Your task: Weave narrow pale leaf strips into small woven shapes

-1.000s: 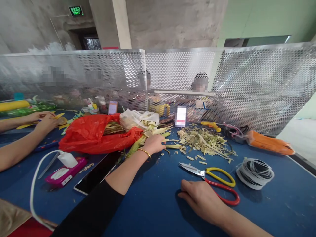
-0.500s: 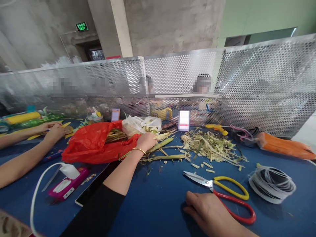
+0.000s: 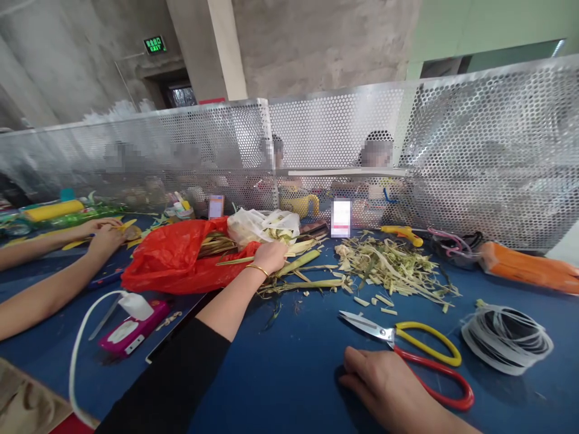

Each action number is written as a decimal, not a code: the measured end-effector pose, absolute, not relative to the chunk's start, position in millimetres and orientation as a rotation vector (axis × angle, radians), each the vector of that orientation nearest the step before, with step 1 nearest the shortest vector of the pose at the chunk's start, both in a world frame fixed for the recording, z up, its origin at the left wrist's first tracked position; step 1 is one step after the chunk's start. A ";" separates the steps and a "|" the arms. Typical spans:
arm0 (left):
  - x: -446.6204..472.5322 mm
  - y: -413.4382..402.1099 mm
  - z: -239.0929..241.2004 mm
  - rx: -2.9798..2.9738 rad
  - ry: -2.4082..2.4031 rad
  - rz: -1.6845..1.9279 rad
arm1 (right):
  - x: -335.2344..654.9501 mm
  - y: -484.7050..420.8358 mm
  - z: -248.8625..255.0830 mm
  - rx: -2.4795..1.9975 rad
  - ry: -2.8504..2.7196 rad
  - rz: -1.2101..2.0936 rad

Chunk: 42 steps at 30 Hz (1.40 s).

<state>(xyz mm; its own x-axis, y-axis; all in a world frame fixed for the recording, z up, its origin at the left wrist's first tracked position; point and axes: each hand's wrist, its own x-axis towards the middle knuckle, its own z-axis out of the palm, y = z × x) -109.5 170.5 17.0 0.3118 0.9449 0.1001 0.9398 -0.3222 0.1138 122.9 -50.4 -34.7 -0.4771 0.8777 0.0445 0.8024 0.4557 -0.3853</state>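
Note:
My left hand (image 3: 271,254), with a gold bangle at the wrist, reaches across the blue table (image 3: 289,374) and closes on green-yellow leaf stalks (image 3: 298,263) at the mouth of a red plastic bag (image 3: 176,256). A white plastic bag (image 3: 262,224) lies just behind it. My right hand (image 3: 384,386) rests flat on the table near me, fingers together, holding nothing. Scissors (image 3: 407,346) with one yellow and one red handle lie just beside it to the right. A heap of cut leaf scraps (image 3: 393,265) spreads beyond the scissors.
A coil of pale cord (image 3: 506,337) lies at the right, an orange bundle (image 3: 529,265) behind it. A pink wipes pack (image 3: 133,328), white cable (image 3: 76,355) and phone sit at the left. Another person's arms (image 3: 54,277) work at far left. A perforated metal screen (image 3: 452,150) bounds the table.
My left hand has moved back from the loose stalks toward the bags and gripped the stalks there. The view tilted slightly; my right hand stayed resting by the scissors.

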 end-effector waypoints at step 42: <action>-10.9 25.2 38.6 1.252 1.045 0.860 | 128.4 -42.2 9.9 -1.181 -1.217 1.133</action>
